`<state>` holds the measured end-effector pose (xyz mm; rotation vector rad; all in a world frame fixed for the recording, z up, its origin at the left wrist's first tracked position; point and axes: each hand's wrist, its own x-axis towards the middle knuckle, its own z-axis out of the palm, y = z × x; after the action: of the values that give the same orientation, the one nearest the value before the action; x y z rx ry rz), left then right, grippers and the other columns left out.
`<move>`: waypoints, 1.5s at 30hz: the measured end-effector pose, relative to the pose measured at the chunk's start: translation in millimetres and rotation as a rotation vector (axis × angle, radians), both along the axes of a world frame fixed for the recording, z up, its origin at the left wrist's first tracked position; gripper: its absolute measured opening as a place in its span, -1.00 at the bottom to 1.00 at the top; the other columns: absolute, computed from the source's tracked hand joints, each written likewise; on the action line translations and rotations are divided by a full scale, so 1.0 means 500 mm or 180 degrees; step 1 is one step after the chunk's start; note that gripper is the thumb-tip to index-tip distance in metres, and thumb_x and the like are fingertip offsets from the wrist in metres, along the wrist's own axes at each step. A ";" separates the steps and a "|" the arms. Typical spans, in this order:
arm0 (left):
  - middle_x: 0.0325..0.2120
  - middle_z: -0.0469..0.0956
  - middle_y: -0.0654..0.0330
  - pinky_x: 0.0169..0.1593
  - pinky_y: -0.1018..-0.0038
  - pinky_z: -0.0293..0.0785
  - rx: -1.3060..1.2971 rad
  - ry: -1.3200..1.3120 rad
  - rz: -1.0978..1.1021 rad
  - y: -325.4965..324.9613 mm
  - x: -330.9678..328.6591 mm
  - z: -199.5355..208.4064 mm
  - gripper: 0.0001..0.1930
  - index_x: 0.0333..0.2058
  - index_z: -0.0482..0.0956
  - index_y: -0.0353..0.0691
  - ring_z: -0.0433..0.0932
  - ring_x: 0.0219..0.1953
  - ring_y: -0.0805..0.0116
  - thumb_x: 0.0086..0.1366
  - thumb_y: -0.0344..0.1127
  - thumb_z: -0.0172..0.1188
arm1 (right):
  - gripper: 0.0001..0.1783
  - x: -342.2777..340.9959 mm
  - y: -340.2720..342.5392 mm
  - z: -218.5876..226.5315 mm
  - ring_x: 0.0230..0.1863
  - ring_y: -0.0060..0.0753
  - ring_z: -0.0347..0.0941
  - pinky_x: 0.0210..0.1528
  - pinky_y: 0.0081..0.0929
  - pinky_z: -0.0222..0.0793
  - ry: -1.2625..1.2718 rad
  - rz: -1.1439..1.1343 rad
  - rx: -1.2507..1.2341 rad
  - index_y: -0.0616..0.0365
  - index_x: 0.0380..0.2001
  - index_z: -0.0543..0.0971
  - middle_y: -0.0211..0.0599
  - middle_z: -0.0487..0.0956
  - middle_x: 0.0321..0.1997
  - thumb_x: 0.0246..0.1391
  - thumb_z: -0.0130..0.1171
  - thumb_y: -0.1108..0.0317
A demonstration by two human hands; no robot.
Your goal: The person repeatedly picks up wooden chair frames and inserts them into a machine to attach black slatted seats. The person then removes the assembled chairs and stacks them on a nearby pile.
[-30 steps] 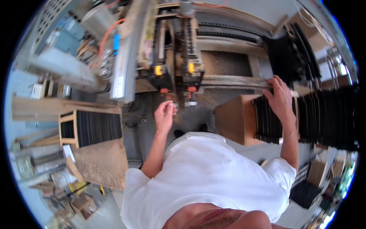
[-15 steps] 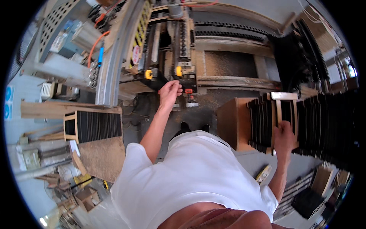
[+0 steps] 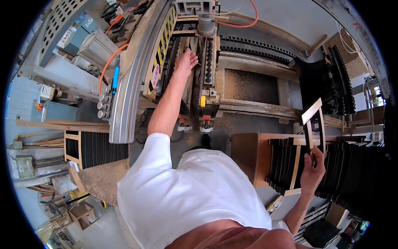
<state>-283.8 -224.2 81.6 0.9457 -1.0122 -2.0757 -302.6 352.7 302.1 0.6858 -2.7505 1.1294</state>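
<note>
1. Narrow rectangular frame (image 3: 311, 111), with a pale wooden end bar, one pale side bar and one black side bar, stands tilted in the person's right hand (image 3: 313, 174); its upper end shows past the far edge of a long row of black, slatted frames (image 3: 346, 170).
2. The right hand's fingers are bent around the lower part of the narrow rectangular frame, grasping it.
3. Within that row, just left of the right hand, lies a pale wooden slim frame (image 3: 295, 168); the row's left end adjoins a smooth brown upright panel (image 3: 244, 157).
4. The left hand (image 3: 186, 62) reaches over a long machine, its fingers loosely curled; whether they grasp anything, I cannot tell.
5. Just right of the left hand runs a line of round black knobs (image 3: 208, 62), with a grey cylindrical motor (image 3: 206, 25) at its far end and a yellow knob (image 3: 202, 101) beyond its near end.
6. Left of the machine's silver metal rail (image 3: 124, 95), a second stack of black frames (image 3: 103, 149) sits along the far edge of a rough brown board (image 3: 105, 178).
</note>
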 end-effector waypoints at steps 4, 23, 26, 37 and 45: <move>-0.01 0.43 0.02 0.11 0.18 0.41 0.0320 -0.0043 0.0061 -0.101 -0.100 -0.019 -0.38 0.14 0.26 -0.38 0.44 0.02 0.11 0.35 0.03 0.10 | -0.72 0.004 -0.060 0.005 -0.27 -0.58 0.41 -0.16 -0.61 0.36 -0.0055 0.0097 0.0110 0.24 -0.09 0.52 -0.33 0.54 -0.25 0.10 0.15 0.63; -0.08 0.43 0.01 -0.07 0.19 0.61 0.0707 0.0591 0.0734 -0.228 -0.232 -0.085 -0.58 0.05 0.38 -0.34 0.49 -0.07 0.08 0.32 -0.22 0.17 | -0.74 -0.053 -0.293 0.056 -0.35 -0.27 0.48 -0.28 -0.44 0.40 0.0260 0.0877 0.0533 0.25 -0.25 0.52 -0.20 0.56 -0.29 -0.06 0.20 0.69; -0.04 0.40 0.01 -0.07 0.22 0.62 0.0773 0.0500 0.0687 -0.153 -0.185 -0.070 -0.60 0.03 0.38 -0.32 0.48 -0.06 0.07 0.31 -0.23 0.18 | -0.73 -0.087 -0.359 0.049 -0.27 -0.15 0.49 -0.21 -0.35 0.41 0.0391 0.1384 0.0536 0.23 -0.25 0.52 -0.18 0.58 -0.28 -0.09 0.21 0.67; -0.31 0.54 0.23 -0.08 0.43 0.45 0.0205 0.0858 0.0048 0.153 0.105 -0.089 -0.79 -0.16 0.49 -0.26 0.54 -0.22 0.33 0.21 -0.49 0.08 | -0.77 -0.152 -0.743 -0.185 -0.14 -0.03 0.49 -0.10 -0.19 0.41 0.0937 0.3349 0.0396 0.10 -0.23 0.53 -0.24 0.62 -0.28 -0.02 0.21 0.41; -0.15 0.54 0.20 0.05 0.33 0.38 0.0517 0.1429 0.0078 0.170 0.128 -0.066 -0.72 -0.08 0.47 -0.20 0.50 -0.12 0.31 0.20 -0.45 0.11 | -0.71 -0.127 -0.867 -0.302 -0.16 -0.09 0.52 -0.09 -0.21 0.39 0.1199 0.3555 0.0394 0.06 -0.28 0.49 -0.25 0.62 -0.30 -0.10 0.31 0.31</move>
<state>-219.8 -139.0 48.8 0.5220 -0.6025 -2.2357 -365.9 -80.7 151.0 2.3036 -2.0316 0.7529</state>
